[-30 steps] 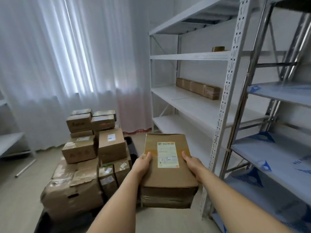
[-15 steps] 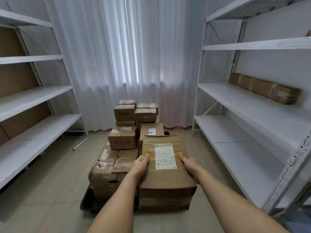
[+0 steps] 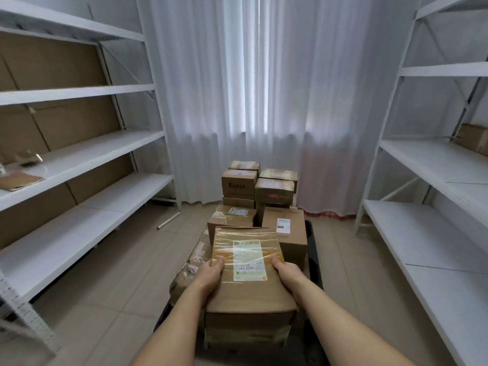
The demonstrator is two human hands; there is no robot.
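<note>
Left hand [image 3: 211, 273] and right hand [image 3: 286, 272] clamp opposite sides of the labelled box [image 3: 250, 283], thumbs on top for a level carry, above the box stack [image 3: 253, 204].

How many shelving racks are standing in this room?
2. The left rack lines the left wall; the right rack lines the right wall; the held cardboard box is between them. Others may stand out of view.

Label [image 3: 249, 260] print on the held box [image 3: 250, 294] is unreadable (blurred); right-shelf box [image 3: 474, 138] is cropped.
</note>
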